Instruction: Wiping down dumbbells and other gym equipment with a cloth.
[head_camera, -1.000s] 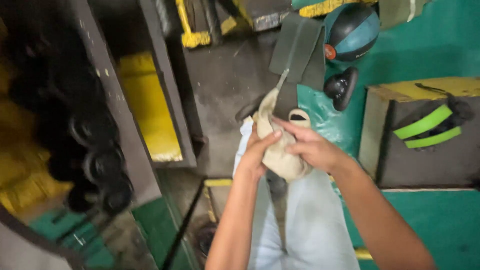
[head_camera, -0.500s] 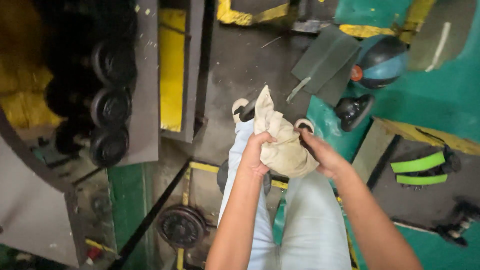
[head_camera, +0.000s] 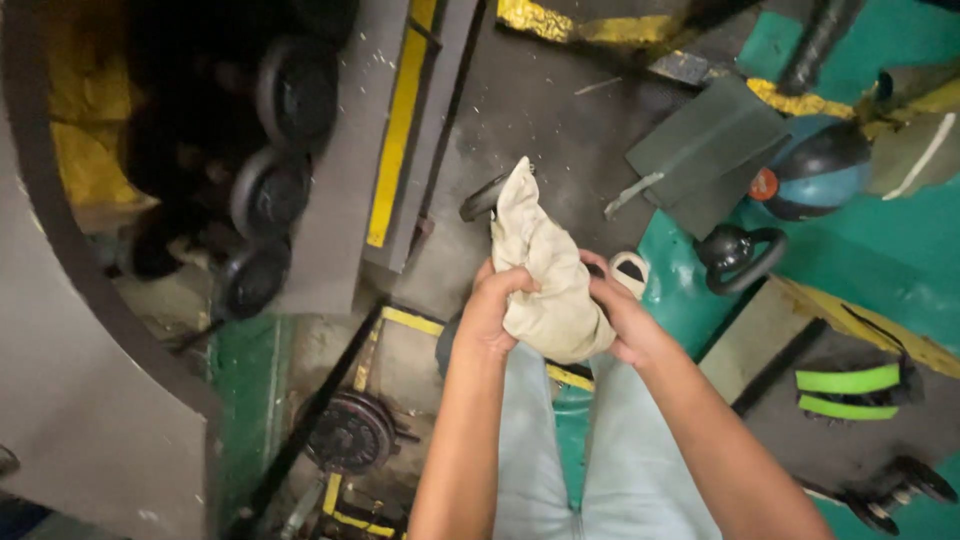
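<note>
Both hands are closed on a beige cloth (head_camera: 540, 285) held in front of the person, above the light blue trousers (head_camera: 590, 450). The left hand (head_camera: 492, 310) has its fingers curled tight over the cloth's left edge; the right hand (head_camera: 622, 318) wraps the right side, fingers pressed into the fabric. The cloth is crumpled and bunched, one loose corner sticking up away from the hands. On the floor beyond lie a black kettlebell (head_camera: 738, 258), a teal and black medicine ball (head_camera: 815, 170) and a grey mat (head_camera: 705, 150); black weight plates (head_camera: 262, 190) stand on a rack at left.
</note>
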